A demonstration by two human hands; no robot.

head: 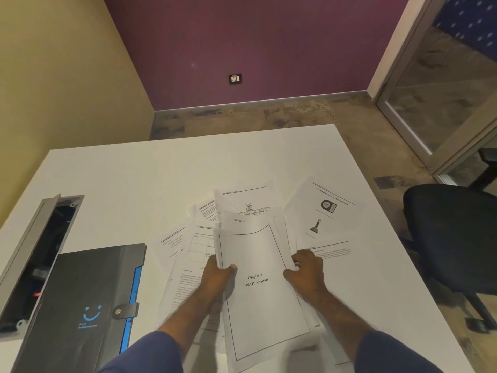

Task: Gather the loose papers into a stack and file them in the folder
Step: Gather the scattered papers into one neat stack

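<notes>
Mid-table, both hands gripping stack (262, 278) edges

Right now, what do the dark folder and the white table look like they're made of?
The dark grey folder with the blue edge looks like matte plastic, with a faint sheen and a snap strap. The white table seems smooth laminate, evenly matte; its core can't be told.

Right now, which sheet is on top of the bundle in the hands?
The "Chapter 4 SWOT Analysis" title page, held at its edges by the left hand and right hand. The awards page and the others lie loose on the table.
</notes>
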